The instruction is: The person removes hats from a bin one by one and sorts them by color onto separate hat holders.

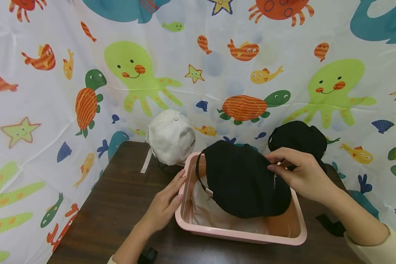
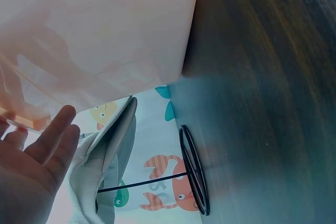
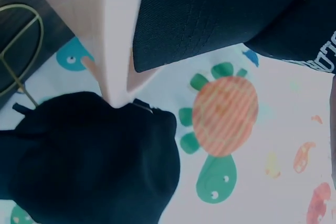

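Observation:
My right hand [image 1: 297, 168] pinches the edge of a black baseball cap [image 1: 241, 179] between thumb and fingers. The cap is tilted over a pink plastic basin [image 1: 247, 234], its back strap and metal buckle toward the left. In the right wrist view the held cap [image 3: 210, 14] shows white lettering. My left hand [image 1: 165, 201] rests with extended fingers against the basin's left rim; the left wrist view shows its fingers [image 2: 60, 129] beside the pale wall. Inside the basin lies whitish fabric [image 1: 214, 212], partly hidden under the cap.
A white cap [image 1: 171, 137] sits at the back left on a stand with a black wire base [image 2: 194, 171]. Another black cap [image 1: 298, 139] stands at the back right, near a wire ring [image 3: 21, 45]. Behind the dark wooden table [image 1: 118, 198] hangs a sea-animal curtain [image 1: 184, 47].

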Available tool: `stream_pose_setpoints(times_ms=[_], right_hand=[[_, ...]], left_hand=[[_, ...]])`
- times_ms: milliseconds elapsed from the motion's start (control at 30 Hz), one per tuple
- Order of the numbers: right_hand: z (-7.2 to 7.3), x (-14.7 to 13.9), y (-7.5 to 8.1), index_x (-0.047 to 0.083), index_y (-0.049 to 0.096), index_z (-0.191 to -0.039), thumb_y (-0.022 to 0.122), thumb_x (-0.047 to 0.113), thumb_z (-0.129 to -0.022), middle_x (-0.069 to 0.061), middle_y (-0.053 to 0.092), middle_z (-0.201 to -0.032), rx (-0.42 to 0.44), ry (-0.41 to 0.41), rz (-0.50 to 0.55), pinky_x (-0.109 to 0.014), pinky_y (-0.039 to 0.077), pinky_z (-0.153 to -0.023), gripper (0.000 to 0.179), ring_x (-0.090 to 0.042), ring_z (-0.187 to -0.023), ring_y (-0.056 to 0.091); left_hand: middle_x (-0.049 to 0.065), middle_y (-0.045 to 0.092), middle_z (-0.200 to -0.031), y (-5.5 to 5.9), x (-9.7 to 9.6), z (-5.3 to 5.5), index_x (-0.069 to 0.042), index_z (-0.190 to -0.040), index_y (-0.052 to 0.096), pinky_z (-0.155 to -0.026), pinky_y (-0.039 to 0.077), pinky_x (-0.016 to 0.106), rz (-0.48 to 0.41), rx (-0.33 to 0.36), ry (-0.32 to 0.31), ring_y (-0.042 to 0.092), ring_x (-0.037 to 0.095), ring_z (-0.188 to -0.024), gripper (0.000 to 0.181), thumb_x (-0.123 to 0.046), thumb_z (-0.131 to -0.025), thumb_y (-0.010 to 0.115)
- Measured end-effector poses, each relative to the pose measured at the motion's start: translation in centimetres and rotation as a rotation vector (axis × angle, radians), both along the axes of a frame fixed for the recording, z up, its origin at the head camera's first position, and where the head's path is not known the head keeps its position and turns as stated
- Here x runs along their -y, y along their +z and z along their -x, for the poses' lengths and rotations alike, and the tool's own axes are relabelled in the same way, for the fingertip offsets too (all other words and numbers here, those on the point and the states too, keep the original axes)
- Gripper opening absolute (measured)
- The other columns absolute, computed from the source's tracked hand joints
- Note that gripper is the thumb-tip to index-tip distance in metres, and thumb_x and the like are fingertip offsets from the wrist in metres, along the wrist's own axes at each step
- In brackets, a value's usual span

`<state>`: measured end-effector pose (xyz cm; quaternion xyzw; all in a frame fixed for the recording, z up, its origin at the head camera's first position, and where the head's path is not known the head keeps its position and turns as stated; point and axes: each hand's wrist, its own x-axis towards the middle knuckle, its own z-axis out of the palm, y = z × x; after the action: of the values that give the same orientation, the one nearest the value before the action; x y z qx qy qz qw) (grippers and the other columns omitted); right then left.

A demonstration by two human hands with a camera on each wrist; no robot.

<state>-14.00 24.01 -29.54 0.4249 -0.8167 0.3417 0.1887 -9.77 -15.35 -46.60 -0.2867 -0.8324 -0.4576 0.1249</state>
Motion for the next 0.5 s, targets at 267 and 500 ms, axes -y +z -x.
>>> stream_pose_setpoints(times_ms=[267, 500], right_hand=[[0.1, -0.9, 1.4, 0.006, 0.076, -0.106, 0.081, -0.033, -0.058, -0.001, 0.075, -0.1, -0.047, -0.033, 0.005, -0.013, 0.055, -0.073, 0.062, -0.001, -0.085, 0.068], [0.3, -2.1, 2.6, 0.001, 0.076, -0.103, 0.078, 0.011, -0.095, 0.002, 0.075, -0.1, -0.066, -0.055, 0.039, -0.01, 0.053, -0.075, 0.012, 0.002, -0.088, 0.066]], left_hand=[[0.01, 0.035, -0.168, 0.0, 0.0, 0.0, -0.007, -0.158, 0.046, -0.121, 0.026, 0.02, -0.005, -0.016, -0.003, 0.039, 0.022, -0.151, 0.055, -0.006, -0.104, 0.054], [0.01, 0.037, -0.168, 0.0, 0.0, 0.1, -0.005, -0.157, 0.047, -0.121, 0.025, 0.02, -0.009, -0.025, 0.001, 0.039, 0.021, -0.151, 0.054, -0.006, -0.104, 0.055]])
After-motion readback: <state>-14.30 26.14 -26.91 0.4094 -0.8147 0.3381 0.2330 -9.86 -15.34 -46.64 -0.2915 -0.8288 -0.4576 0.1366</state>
